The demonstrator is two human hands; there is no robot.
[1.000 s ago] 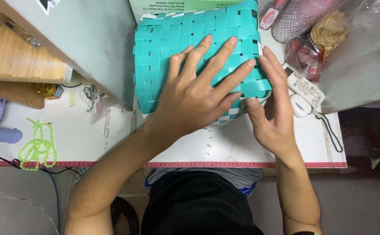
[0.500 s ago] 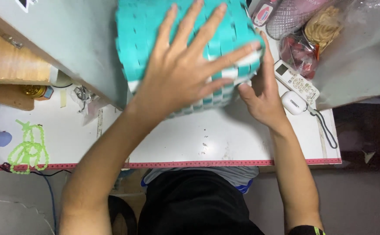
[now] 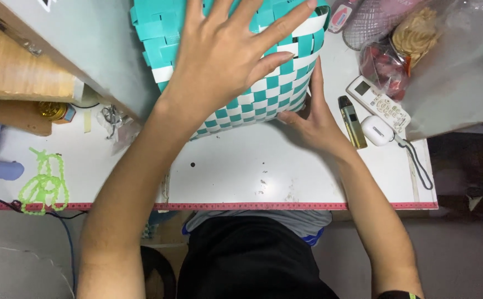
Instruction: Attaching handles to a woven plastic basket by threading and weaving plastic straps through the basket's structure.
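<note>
Two bare hands work a teal-and-white woven basket (image 3: 236, 61) at the table's (image 3: 241, 171) twelve o'clock edge. The left hand (image 3: 225, 55) lies flat on top, fingers splayed, pressing, not gripping. The right hand (image 3: 313, 119) cups the basket's four o'clock corner, thumb tucked underneath. Just past it, at three o'clock, lie a slim olive device (image 3: 352, 122), a white remote (image 3: 377, 104) and a white earbud case (image 3: 378, 130). Tipping the basket that way would likely knock them; uneven pressure could loosen the woven strips
</note>
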